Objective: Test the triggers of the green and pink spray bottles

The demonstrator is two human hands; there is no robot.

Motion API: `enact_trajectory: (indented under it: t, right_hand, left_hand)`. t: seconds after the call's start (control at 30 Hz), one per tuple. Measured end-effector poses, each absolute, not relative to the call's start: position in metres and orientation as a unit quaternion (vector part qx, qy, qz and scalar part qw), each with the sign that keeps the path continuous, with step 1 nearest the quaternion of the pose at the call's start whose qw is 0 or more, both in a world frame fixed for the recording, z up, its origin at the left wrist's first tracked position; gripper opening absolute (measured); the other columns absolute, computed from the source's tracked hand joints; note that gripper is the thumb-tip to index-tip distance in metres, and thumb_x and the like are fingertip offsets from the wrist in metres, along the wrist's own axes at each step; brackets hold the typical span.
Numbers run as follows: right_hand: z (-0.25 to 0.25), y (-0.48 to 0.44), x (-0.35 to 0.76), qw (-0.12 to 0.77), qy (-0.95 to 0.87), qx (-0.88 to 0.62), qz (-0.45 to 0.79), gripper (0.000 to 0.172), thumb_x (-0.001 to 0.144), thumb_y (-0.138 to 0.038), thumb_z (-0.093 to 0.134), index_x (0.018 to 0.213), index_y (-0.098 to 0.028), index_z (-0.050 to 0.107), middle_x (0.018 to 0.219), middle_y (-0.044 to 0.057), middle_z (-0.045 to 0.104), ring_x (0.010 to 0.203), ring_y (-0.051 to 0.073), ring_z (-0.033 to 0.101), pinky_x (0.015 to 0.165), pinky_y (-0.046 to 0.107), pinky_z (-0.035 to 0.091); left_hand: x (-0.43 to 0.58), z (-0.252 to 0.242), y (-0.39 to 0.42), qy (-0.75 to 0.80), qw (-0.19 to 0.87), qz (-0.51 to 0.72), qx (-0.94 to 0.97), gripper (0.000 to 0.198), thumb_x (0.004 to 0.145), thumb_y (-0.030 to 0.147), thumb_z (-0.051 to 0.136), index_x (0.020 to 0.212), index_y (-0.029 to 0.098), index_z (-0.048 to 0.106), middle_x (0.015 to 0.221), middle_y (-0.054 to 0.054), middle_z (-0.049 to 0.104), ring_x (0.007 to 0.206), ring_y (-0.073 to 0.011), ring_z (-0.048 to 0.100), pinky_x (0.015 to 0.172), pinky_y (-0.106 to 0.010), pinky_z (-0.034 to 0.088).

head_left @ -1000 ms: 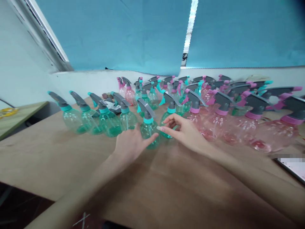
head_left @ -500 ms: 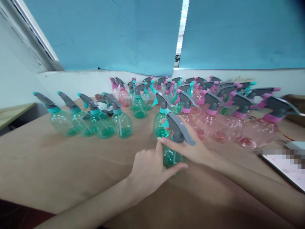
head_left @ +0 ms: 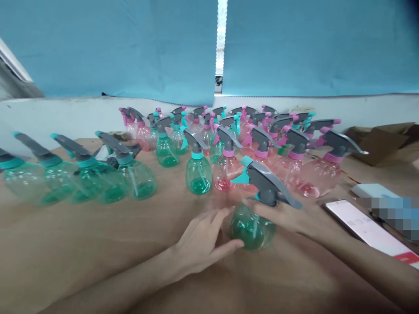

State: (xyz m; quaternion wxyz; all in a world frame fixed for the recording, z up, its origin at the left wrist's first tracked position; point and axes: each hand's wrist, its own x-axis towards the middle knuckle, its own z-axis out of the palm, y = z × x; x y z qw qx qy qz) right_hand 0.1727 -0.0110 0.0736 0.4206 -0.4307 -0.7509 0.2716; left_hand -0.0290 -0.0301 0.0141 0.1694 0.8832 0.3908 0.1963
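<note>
A green spray bottle (head_left: 251,226) with a grey trigger head (head_left: 268,181) and teal nozzle stands close to me on the brown table (head_left: 81,244). My right hand (head_left: 288,216) grips it around the neck, just under the trigger head. Beside the bottle's lower left lies my left hand (head_left: 203,244), its fingers spread and loosely curved, thumb tip touching the base.
Several green spray bottles (head_left: 134,174) stand in a row at the left. More green bottles (head_left: 198,172) and pink bottles (head_left: 316,172) crowd the far middle and right. A phone (head_left: 369,226) lies at the right, near a blue-white box (head_left: 373,192). Blue curtains hang behind.
The green bottle has been pulled out of the group toward me and to the right. My right hand went from reaching to gripping its neck; my left hand followed alongside the base.
</note>
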Motion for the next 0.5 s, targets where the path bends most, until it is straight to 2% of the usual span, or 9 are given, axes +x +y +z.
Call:
enact_trajectory:
  t: [0.1, 0.17, 0.23, 0.37, 0.5]
  right_hand:
    - [0.077, -0.009, 0.175, 0.414, -0.764, -0.419, 0.264, 0.008, 0.068, -0.024, 0.055, 0.067, -0.03, 0.049, 0.043, -0.006, 0.04, 0.038, 0.014, 0.039, 0.042, 0.029, 0.044]
    - [0.08, -0.009, 0.175, 0.407, -0.774, -0.421, 0.241, 0.02, 0.068, -0.024, 0.055, 0.052, -0.028, 0.043, 0.039, -0.005, 0.037, 0.037, 0.013, 0.04, 0.042, 0.027, 0.045]
    - [0.082, -0.009, 0.175, 0.395, -0.777, -0.439, 0.219, 0.028, 0.066, -0.023, 0.057, 0.046, -0.026, 0.039, 0.037, -0.005, 0.035, 0.036, 0.011, 0.038, 0.039, 0.026, 0.044]
    - [0.076, -0.007, 0.176, 0.41, -0.763, -0.458, 0.2, 0.022, 0.065, -0.027, 0.059, 0.046, -0.026, 0.047, 0.038, -0.005, 0.04, 0.035, 0.01, 0.039, 0.032, 0.023, 0.038]
    - [0.064, -0.005, 0.179, 0.437, -0.747, -0.457, 0.205, 0.007, 0.066, -0.032, 0.061, 0.061, -0.028, 0.065, 0.051, -0.003, 0.055, 0.043, 0.012, 0.048, 0.039, 0.024, 0.046]
  left_hand:
    - [-0.035, 0.013, -0.021, 0.381, 0.159, 0.209, 0.887, 0.045, 0.091, 0.046, 0.051, 0.127, 0.019, 0.044, 0.106, -0.009, 0.058, 0.095, -0.0252, 0.06, 0.081, -0.04, 0.049]
    - [-0.037, 0.012, -0.017, 0.384, 0.154, 0.219, 0.884, 0.041, 0.092, 0.041, 0.052, 0.127, 0.02, 0.044, 0.111, -0.009, 0.055, 0.1, -0.0249, 0.058, 0.086, -0.04, 0.048]
    - [-0.039, 0.012, -0.013, 0.393, 0.148, 0.231, 0.878, 0.038, 0.092, 0.036, 0.052, 0.125, 0.02, 0.046, 0.113, -0.008, 0.054, 0.103, -0.0244, 0.057, 0.088, -0.041, 0.048]
    - [-0.039, 0.01, -0.01, 0.402, 0.13, 0.253, 0.87, 0.03, 0.093, 0.03, 0.05, 0.121, 0.02, 0.049, 0.115, -0.009, 0.052, 0.106, -0.0238, 0.055, 0.09, -0.04, 0.048]
    - [-0.038, 0.009, -0.009, 0.404, 0.114, 0.248, 0.873, 0.026, 0.093, 0.028, 0.049, 0.117, 0.019, 0.051, 0.117, -0.01, 0.051, 0.108, -0.0245, 0.053, 0.091, -0.041, 0.047]
